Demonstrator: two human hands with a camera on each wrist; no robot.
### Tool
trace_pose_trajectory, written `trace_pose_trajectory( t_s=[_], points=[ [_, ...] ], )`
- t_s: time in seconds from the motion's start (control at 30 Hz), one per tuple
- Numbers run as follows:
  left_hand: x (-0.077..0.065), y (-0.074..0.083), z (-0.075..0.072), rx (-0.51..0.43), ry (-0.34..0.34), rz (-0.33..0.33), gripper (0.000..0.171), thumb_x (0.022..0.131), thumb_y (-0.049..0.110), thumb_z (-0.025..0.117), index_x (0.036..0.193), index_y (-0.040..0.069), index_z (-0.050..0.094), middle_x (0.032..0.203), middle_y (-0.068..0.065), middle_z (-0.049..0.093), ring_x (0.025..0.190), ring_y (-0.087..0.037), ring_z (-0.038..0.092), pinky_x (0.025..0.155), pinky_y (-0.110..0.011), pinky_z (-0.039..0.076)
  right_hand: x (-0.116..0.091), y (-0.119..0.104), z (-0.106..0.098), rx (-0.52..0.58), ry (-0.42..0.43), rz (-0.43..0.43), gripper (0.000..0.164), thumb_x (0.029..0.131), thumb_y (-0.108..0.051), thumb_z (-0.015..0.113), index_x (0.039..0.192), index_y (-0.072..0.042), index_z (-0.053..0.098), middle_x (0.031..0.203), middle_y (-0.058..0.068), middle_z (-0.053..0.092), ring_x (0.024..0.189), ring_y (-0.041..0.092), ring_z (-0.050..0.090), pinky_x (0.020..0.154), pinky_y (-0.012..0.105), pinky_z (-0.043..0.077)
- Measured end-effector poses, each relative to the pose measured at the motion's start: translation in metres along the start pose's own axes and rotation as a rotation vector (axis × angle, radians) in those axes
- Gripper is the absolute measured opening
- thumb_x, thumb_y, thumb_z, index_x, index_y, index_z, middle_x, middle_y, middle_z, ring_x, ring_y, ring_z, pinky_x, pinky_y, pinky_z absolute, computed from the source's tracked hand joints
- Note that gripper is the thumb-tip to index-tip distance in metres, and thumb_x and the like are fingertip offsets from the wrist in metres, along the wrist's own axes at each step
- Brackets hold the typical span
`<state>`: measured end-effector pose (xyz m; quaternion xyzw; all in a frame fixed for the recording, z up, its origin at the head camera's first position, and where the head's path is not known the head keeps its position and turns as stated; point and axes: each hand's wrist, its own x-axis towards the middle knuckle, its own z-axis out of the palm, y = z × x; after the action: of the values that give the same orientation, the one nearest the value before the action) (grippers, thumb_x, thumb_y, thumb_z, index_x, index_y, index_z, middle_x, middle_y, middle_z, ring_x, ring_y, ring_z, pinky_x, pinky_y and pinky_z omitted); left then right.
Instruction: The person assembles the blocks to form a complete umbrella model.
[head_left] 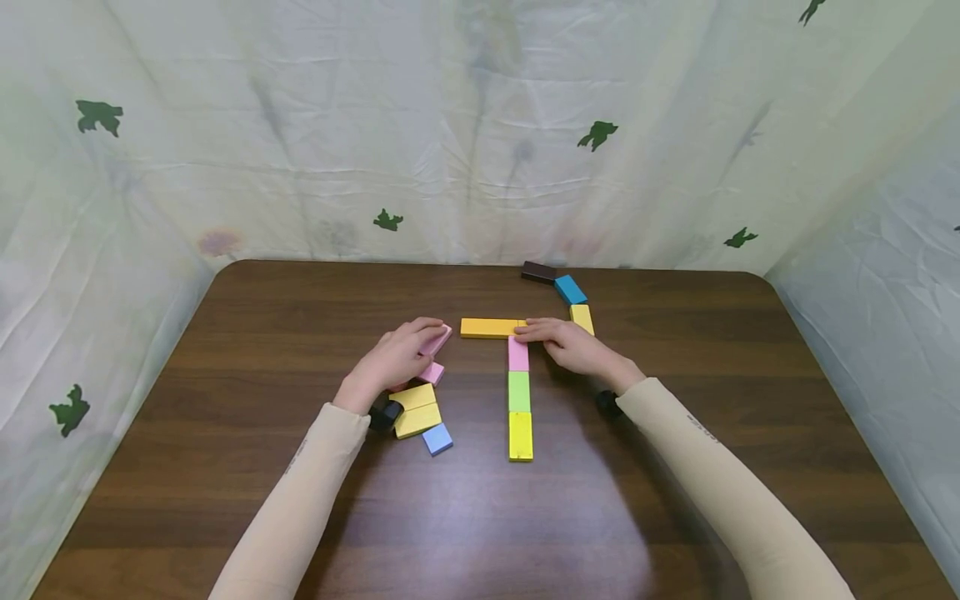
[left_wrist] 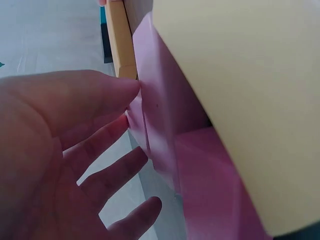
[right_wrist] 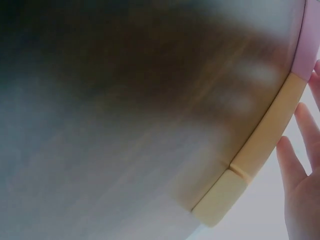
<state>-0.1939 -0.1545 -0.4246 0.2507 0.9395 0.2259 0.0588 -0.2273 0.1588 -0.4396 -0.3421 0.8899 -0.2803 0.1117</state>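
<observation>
In the head view my left hand (head_left: 397, 354) pinches a pink block (head_left: 438, 341) between thumb and fingers, left of the middle of the table. Its thumb (left_wrist: 120, 90) lies right at the block's edge in the left wrist view. A second pink block (head_left: 432, 372) sits just below, close to two yellow blocks (head_left: 416, 418) and a blue block (head_left: 438, 439). My right hand (head_left: 573, 343) reaches in from the right with extended fingers, touching the line of blocks where an orange block (head_left: 487, 328) meets an upright column's pink block (head_left: 518, 354). Its palm hides part of that line.
Below the column's pink block follow a green block (head_left: 519, 392) and a bright yellow block (head_left: 521, 437). Beyond the right hand, a yellow block (head_left: 582, 317), a blue block (head_left: 571, 289) and a dark brown block (head_left: 538, 272) curve toward the table's back edge. A curtain hangs behind.
</observation>
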Motion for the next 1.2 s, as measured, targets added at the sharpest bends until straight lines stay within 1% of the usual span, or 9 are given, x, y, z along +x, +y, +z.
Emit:
trace_pose_trajectory(
  t_s=[0.17, 0.4, 0.57, 0.7, 0.8, 0.9, 1.03, 1.1, 1.2],
  points=[
    [0.003, -0.003, 0.0, -0.018, -0.006, -0.035, 0.05, 0.09, 0.006, 0.059, 0.137, -0.002, 0.048, 0.14, -0.018, 0.045, 0.124, -0.035, 0.045, 0.099, -0.056, 0.036, 0.001, 0.001, 0.0, -0.01, 0.001, -0.014, 0.047, 0.091, 0.009, 0.041, 0.13, -0.009, 0.062, 0.136, 0.007, 0.054, 0.133, 0.022, 0.04, 0.106, 0.042, 0.034],
    [0.012, -0.001, 0.0, 0.022, -0.007, -0.069, 0.051, 0.088, 0.006, 0.064, 0.136, -0.001, 0.049, 0.14, -0.016, 0.046, 0.125, -0.032, 0.046, 0.102, -0.048, 0.037, 0.001, 0.0, -0.001, -0.002, -0.001, -0.017, 0.048, 0.09, 0.01, 0.042, 0.13, -0.009, 0.061, 0.135, 0.007, 0.054, 0.133, 0.024, 0.04, 0.106, 0.043, 0.033],
    [0.018, 0.002, 0.003, 0.067, 0.042, -0.059, 0.045, 0.085, 0.001, 0.064, 0.128, -0.001, 0.056, 0.131, -0.015, 0.052, 0.116, -0.03, 0.053, 0.097, -0.044, 0.042, 0.002, 0.001, -0.001, -0.004, -0.01, -0.006, 0.049, 0.09, 0.011, 0.042, 0.13, -0.009, 0.061, 0.136, 0.006, 0.055, 0.133, 0.023, 0.04, 0.106, 0.043, 0.033],
    [0.022, 0.003, 0.004, 0.088, 0.08, -0.056, 0.04, 0.083, -0.002, 0.064, 0.123, -0.002, 0.059, 0.125, -0.015, 0.054, 0.106, -0.032, 0.056, 0.093, -0.043, 0.045, 0.002, 0.002, -0.001, -0.013, -0.012, -0.007, 0.048, 0.09, 0.011, 0.042, 0.13, -0.008, 0.06, 0.135, 0.005, 0.055, 0.133, 0.024, 0.04, 0.106, 0.043, 0.033],
    [0.025, 0.005, 0.004, 0.097, 0.101, -0.048, 0.038, 0.082, -0.003, 0.063, 0.119, -0.003, 0.06, 0.121, -0.016, 0.054, 0.101, -0.034, 0.056, 0.09, -0.045, 0.046, 0.002, 0.001, -0.001, -0.013, -0.008, -0.007, 0.048, 0.09, 0.011, 0.042, 0.13, -0.007, 0.061, 0.134, 0.005, 0.056, 0.132, 0.024, 0.041, 0.106, 0.043, 0.034],
    [0.026, 0.005, 0.003, 0.092, 0.114, -0.05, 0.037, 0.082, -0.004, 0.061, 0.119, -0.004, 0.061, 0.12, -0.018, 0.053, 0.1, -0.036, 0.056, 0.089, -0.046, 0.046, 0.002, 0.0, -0.002, -0.004, -0.012, -0.002, 0.048, 0.09, 0.011, 0.041, 0.13, -0.007, 0.06, 0.135, 0.006, 0.055, 0.132, 0.024, 0.041, 0.106, 0.043, 0.034],
    [0.028, 0.005, 0.002, 0.056, 0.084, -0.109, 0.041, 0.084, -0.004, 0.06, 0.125, 0.0, 0.06, 0.125, -0.023, 0.05, 0.107, -0.039, 0.053, 0.093, -0.047, 0.045, 0.002, -0.001, -0.002, 0.002, -0.013, -0.006, 0.048, 0.09, 0.011, 0.041, 0.13, -0.007, 0.06, 0.135, 0.006, 0.055, 0.132, 0.024, 0.041, 0.105, 0.043, 0.034],
    [0.03, 0.004, 0.002, 0.054, 0.071, -0.129, 0.043, 0.085, -0.005, 0.06, 0.127, 0.001, 0.059, 0.125, -0.025, 0.051, 0.11, -0.039, 0.051, 0.094, -0.047, 0.044, 0.002, -0.001, -0.002, 0.003, -0.01, -0.008, 0.048, 0.09, 0.011, 0.041, 0.13, -0.007, 0.06, 0.134, 0.006, 0.055, 0.132, 0.024, 0.041, 0.105, 0.043, 0.034],
    [0.033, 0.002, 0.001, 0.082, 0.074, -0.119, 0.045, 0.084, -0.006, 0.061, 0.129, -0.001, 0.058, 0.122, -0.024, 0.056, 0.109, -0.039, 0.051, 0.094, -0.045, 0.042, 0.002, -0.001, -0.001, 0.002, -0.006, -0.012, 0.048, 0.09, 0.011, 0.041, 0.13, -0.006, 0.061, 0.134, 0.006, 0.056, 0.132, 0.024, 0.041, 0.105, 0.043, 0.034]
  ],
)
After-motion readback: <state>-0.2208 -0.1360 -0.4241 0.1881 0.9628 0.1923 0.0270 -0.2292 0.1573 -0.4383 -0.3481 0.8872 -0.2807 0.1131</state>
